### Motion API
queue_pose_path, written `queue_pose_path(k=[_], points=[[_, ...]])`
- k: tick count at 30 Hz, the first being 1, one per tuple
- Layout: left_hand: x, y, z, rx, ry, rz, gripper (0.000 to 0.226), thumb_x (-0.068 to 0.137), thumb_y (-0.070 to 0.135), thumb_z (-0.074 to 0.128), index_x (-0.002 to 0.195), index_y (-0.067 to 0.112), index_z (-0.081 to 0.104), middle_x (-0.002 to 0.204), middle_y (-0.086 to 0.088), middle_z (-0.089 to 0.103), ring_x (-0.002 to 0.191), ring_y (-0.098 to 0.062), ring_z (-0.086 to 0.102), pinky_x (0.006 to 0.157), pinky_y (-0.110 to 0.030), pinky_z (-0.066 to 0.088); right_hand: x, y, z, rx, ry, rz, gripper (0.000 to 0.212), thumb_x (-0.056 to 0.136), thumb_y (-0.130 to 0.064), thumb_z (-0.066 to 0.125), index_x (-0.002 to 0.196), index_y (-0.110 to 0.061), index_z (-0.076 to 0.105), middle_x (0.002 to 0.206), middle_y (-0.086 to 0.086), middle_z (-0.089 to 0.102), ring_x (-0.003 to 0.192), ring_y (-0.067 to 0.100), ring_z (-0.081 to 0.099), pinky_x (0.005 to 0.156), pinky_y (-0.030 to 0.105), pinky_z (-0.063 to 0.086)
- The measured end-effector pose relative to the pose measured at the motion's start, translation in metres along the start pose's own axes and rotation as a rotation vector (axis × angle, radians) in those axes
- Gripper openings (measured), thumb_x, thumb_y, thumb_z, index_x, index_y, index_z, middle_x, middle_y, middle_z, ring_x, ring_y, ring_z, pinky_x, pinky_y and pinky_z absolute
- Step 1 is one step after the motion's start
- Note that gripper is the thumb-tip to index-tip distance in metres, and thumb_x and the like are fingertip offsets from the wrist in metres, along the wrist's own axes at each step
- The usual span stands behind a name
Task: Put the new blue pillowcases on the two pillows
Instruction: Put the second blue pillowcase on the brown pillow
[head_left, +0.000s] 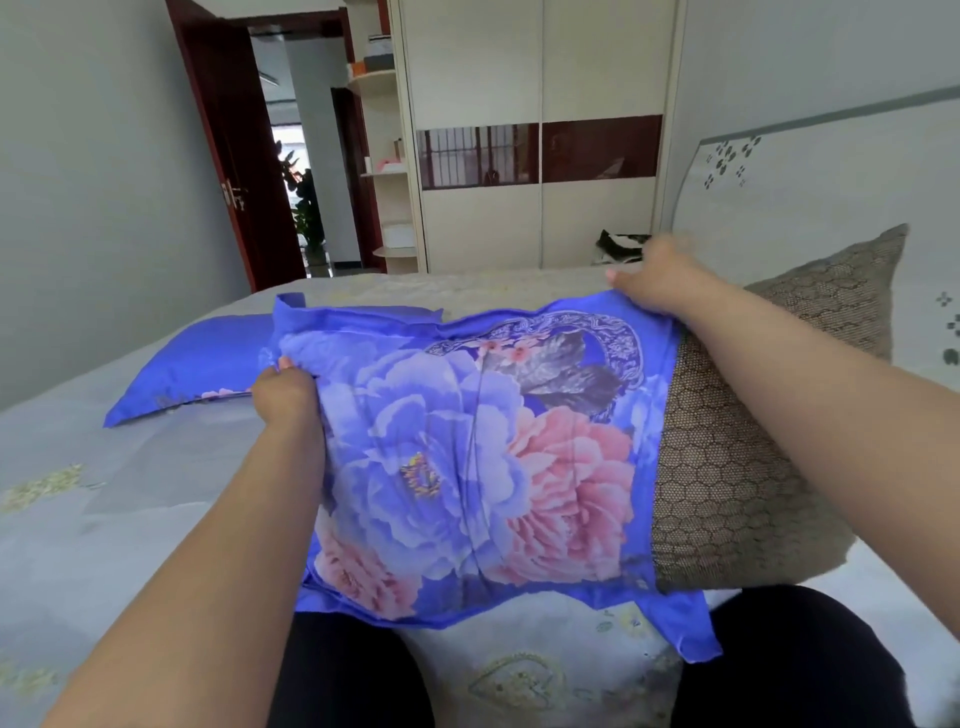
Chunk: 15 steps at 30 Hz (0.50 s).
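The blue pillowcase lies on the bed just beyond the person's knees, drawn most of the way over the brown pillow, whose bare end sticks out to the right of the case. The cloth looks thin, light and limp, probably a little slick, so it should bunch and slide rather than resist; the pillow inside looks soft and bulky. The left hand has its fingers clenched on the case's left edge. Farther off, the right hand pinches the far corner of the opening hem, a sensible place to pull from. Beyond the case's left side lies a second pillow, already covered in blue.
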<state>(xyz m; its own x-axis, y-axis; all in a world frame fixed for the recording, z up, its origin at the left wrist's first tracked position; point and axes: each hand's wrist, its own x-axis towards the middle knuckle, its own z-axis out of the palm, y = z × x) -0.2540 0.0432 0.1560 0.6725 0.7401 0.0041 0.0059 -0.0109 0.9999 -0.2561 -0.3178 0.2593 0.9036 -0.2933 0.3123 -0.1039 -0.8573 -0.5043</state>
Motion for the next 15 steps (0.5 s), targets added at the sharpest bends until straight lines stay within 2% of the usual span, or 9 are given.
queue_pose_path(k=[2,5,7,10,11,13,15], points=[[-0.001,0.004,0.003,0.027,0.015,0.013,0.043,0.103,0.027,0.030,0.126,-0.004,0.051,0.130,-0.022,0.053,0.120,-0.036,0.050,0.096,-0.035,0.039,-0.017,-0.018,0.010,-0.100,-0.001,-0.072,0.061,0.092,-0.033,0.054,0.140,-0.006,0.027,0.134,0.018,0.050,0.120,0.036,0.051,0.093,0.039,0.041],[0.012,0.003,-0.001,-0.030,0.053,-0.025,0.040,0.104,0.019,0.029,0.130,-0.005,0.046,0.132,-0.023,0.051,0.122,-0.035,0.048,0.097,-0.035,0.035,-0.050,-0.027,0.027,-0.326,0.098,-0.329,0.047,0.091,-0.010,0.046,0.135,-0.016,0.031,0.112,0.016,0.062,0.101,0.036,0.060,0.072,0.035,0.040],[0.022,-0.002,-0.006,0.132,0.081,-0.017,0.038,0.103,0.011,0.025,0.137,-0.003,0.035,0.137,-0.022,0.046,0.126,-0.033,0.045,0.097,-0.035,0.035,-0.055,-0.011,0.025,-0.373,0.205,-0.434,0.045,0.088,-0.004,0.043,0.130,-0.021,0.039,0.103,0.016,0.064,0.092,0.036,0.061,0.066,0.035,0.038],[0.011,0.000,-0.006,-0.029,0.023,-0.064,0.035,0.103,0.020,0.029,0.123,0.003,0.050,0.131,-0.020,0.053,0.120,-0.034,0.051,0.085,-0.032,0.039,-0.036,0.026,0.013,-0.362,0.331,-0.383,0.034,0.091,-0.006,0.041,0.122,-0.018,0.044,0.097,0.023,0.064,0.086,0.040,0.061,0.064,0.037,0.040],[0.010,0.000,0.000,0.028,0.011,-0.031,0.038,0.102,0.026,0.031,0.123,0.003,0.052,0.131,-0.018,0.054,0.120,-0.033,0.051,0.084,-0.031,0.041,-0.030,0.033,0.013,-0.352,0.355,-0.363,0.033,0.091,-0.006,0.041,0.123,-0.016,0.044,0.095,0.024,0.064,0.084,0.041,0.061,0.064,0.037,0.040],[0.006,0.006,0.010,0.078,-0.024,0.027,0.039,0.101,0.028,0.033,0.126,0.005,0.052,0.130,-0.016,0.054,0.124,-0.032,0.049,0.094,-0.032,0.041,-0.021,0.040,0.021,-0.290,0.410,-0.329,0.035,0.095,-0.012,0.042,0.129,-0.015,0.041,0.093,0.026,0.065,0.083,0.043,0.062,0.063,0.039,0.041],[0.010,0.009,0.014,0.147,0.017,0.102,0.028,0.101,0.023,0.037,0.123,0.009,0.048,0.127,-0.011,0.049,0.126,-0.031,0.045,0.101,-0.031,0.034,-0.015,0.041,0.028,-0.092,0.421,-0.204,0.045,0.096,-0.030,0.047,0.137,-0.015,0.033,0.101,0.024,0.065,0.093,0.043,0.061,0.070,0.041,0.044]])
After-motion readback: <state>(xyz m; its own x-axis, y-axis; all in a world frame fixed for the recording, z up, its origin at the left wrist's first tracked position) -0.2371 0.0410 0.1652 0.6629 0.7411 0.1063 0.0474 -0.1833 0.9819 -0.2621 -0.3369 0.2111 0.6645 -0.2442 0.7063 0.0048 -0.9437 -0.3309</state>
